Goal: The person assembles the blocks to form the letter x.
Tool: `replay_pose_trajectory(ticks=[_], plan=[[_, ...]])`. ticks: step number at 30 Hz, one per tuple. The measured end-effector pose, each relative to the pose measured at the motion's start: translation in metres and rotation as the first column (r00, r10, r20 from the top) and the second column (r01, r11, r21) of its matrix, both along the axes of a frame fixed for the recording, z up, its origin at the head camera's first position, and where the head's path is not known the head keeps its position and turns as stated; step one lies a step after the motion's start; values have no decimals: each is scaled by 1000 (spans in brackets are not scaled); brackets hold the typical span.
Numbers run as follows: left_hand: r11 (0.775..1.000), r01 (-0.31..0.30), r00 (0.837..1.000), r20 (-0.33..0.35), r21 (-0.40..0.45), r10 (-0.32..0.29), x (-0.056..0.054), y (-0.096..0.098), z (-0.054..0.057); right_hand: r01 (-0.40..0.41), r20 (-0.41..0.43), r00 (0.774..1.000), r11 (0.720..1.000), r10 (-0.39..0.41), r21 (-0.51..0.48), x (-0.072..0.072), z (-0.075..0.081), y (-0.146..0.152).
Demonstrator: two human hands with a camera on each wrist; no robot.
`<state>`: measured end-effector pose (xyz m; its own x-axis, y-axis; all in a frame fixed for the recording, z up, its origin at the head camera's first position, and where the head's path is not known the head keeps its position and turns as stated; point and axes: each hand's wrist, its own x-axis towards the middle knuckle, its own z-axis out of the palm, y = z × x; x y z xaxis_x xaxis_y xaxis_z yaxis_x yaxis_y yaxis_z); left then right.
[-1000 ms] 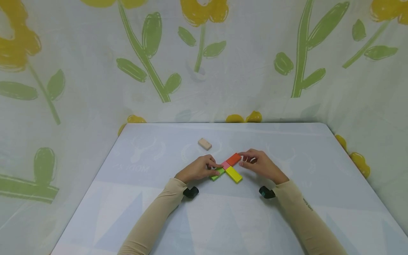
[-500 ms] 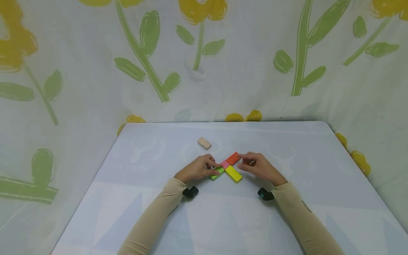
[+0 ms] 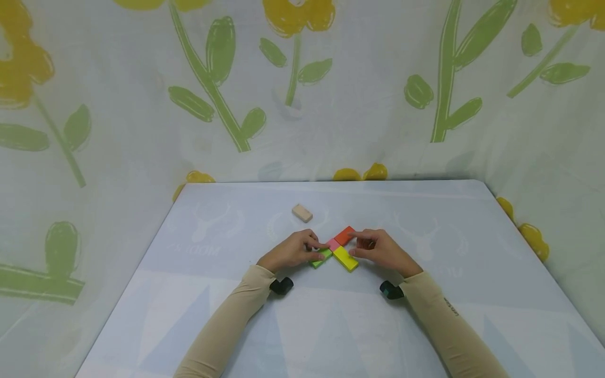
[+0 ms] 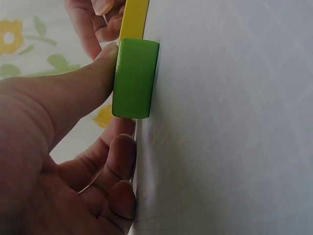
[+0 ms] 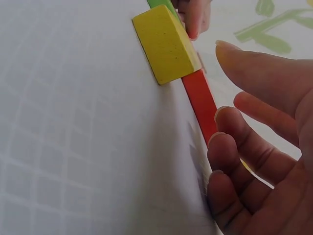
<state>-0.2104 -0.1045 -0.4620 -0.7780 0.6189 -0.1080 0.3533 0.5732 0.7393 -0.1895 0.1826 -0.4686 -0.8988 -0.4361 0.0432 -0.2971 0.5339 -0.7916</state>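
Observation:
Four small blocks lie flat on the table, close against one another: green, pink, red-orange and yellow. My left hand rests its thumb on top of the green block, its index finger stretching to the pink one. Its other fingers curl loosely beside the blocks. With its index finger my right hand touches the red-orange block. The right thumb stands over the yellow block, apart from the other fingers, nothing gripped.
A plain wooden block lies by itself farther back on the pale patterned table. Behind the table's back edge hangs a flower-print cloth. Black wrist cameras sit under both wrists.
My right hand has shifted slightly left and nearer, its index finger moving onto the red-orange block and its thumb to the yellow block. The left hand and the blocks look almost unchanged.

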Motion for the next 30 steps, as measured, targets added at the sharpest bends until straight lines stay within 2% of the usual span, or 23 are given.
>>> replay_pose_trajectory(ticks=[14, 20, 30], plan=[[1000, -1, 1000, 0, 10, 1, -1, 0, 2, 14, 37, 999, 1000, -13, -8, -1, -3, -2], [1000, 6, 1000, 6, 14, -6, -1, 0, 0, -4, 17, 1000, 1000, 4, -4, 0, -4, -2], [1000, 0, 1000, 8, 10, 0, 0, 0, -1, -5, 28, 1000, 1000, 5, 17, 2, -3, -3]])
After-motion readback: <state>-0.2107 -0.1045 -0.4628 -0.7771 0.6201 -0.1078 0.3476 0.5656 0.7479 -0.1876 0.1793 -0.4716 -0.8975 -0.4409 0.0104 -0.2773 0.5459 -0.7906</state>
